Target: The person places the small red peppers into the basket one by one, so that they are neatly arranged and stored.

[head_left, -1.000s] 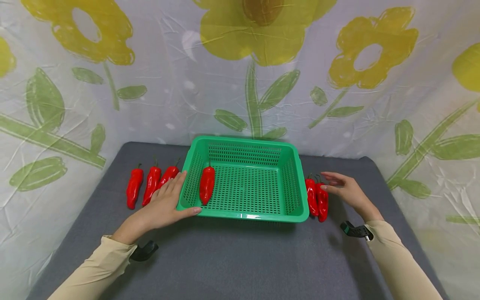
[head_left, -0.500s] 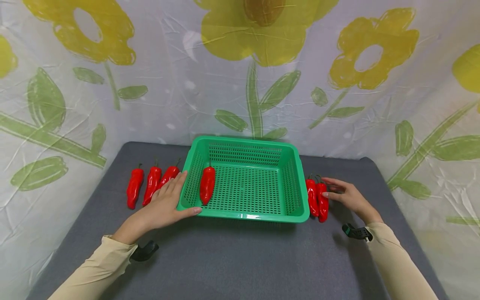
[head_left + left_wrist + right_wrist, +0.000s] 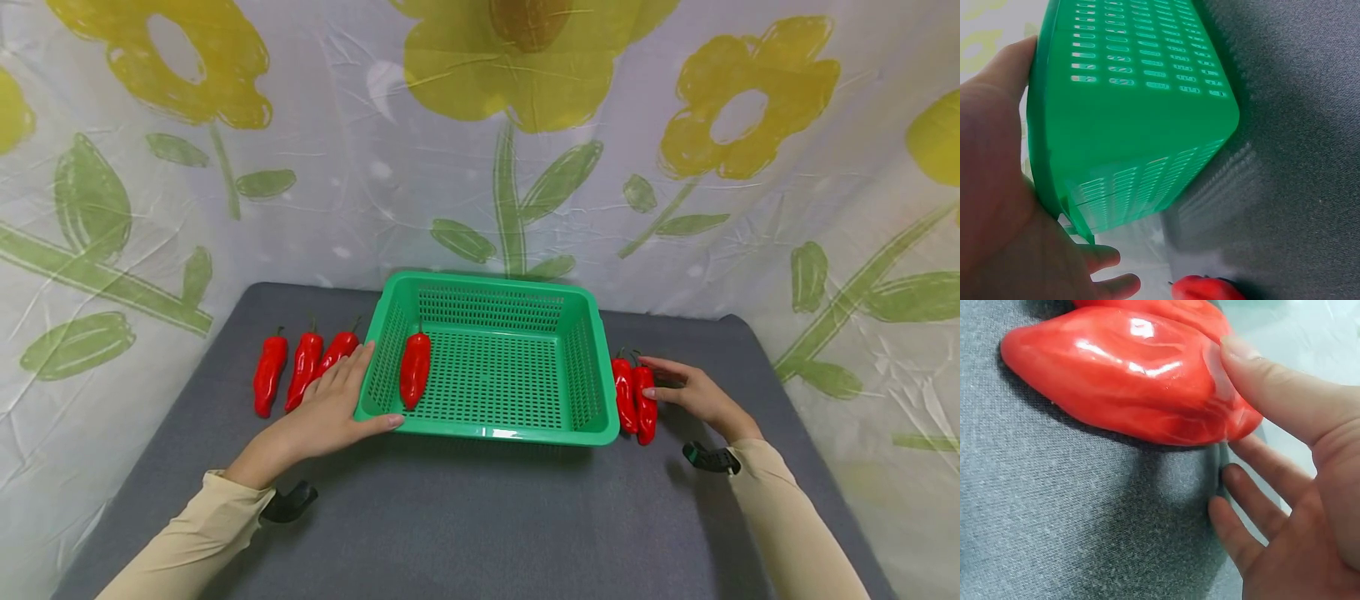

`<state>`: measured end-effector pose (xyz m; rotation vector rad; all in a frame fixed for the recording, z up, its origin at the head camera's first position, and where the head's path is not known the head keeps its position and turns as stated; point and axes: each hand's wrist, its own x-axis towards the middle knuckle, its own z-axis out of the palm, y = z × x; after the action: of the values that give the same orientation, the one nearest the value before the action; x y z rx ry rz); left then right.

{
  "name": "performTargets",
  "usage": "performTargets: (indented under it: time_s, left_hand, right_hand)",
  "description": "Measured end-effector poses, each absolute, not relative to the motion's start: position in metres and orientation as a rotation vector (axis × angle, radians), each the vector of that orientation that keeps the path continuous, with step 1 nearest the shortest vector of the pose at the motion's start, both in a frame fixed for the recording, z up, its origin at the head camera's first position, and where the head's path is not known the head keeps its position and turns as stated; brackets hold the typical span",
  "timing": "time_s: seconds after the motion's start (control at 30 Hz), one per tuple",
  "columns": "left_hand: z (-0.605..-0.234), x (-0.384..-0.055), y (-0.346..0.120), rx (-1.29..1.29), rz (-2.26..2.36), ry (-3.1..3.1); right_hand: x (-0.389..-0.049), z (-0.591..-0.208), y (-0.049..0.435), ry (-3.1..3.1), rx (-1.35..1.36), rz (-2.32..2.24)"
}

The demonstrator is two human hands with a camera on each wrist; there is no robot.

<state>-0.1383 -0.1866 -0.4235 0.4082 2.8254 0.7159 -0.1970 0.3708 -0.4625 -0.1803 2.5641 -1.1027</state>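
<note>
A green perforated plastic basket [image 3: 487,432] stands on the table, with one long red pepper [image 3: 415,371] lying in its left part. My left hand [image 3: 326,408] rests on the basket's front left corner, its fingers fairly straight along the left rim and the thumb on the front rim. To the right of the basket lie two more red peppers side by side. My right hand [image 3: 701,396] pinches the outer red pepper [image 3: 645,404] near its stem end; in the right wrist view the thumb [image 3: 1266,375] lies on top and the other fingers are by the stem. The inner red pepper [image 3: 624,396] lies against the basket.
Left of the basket, several red peppers [image 3: 270,375] lie in a row on the grey tabletop [image 3: 480,525], one partly behind my left hand. A white cloth [image 3: 322,167] printed with yellow flowers hangs behind the table and along both sides.
My right hand has moved slightly down and left onto the outer pepper, its thumb now on the pepper's side. The left hand, basket and peppers stay where they were.
</note>
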Motion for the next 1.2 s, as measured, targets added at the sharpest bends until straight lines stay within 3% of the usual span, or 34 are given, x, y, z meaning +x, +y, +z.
performTargets:
  time_s: [1.2]
  left_hand:
    - [-0.4218,-0.1379,-0.1863,0.416,0.742,2.81]
  right_hand:
    - [-0.1986,-0.4664,0.3724,2.514,-0.132,-1.158]
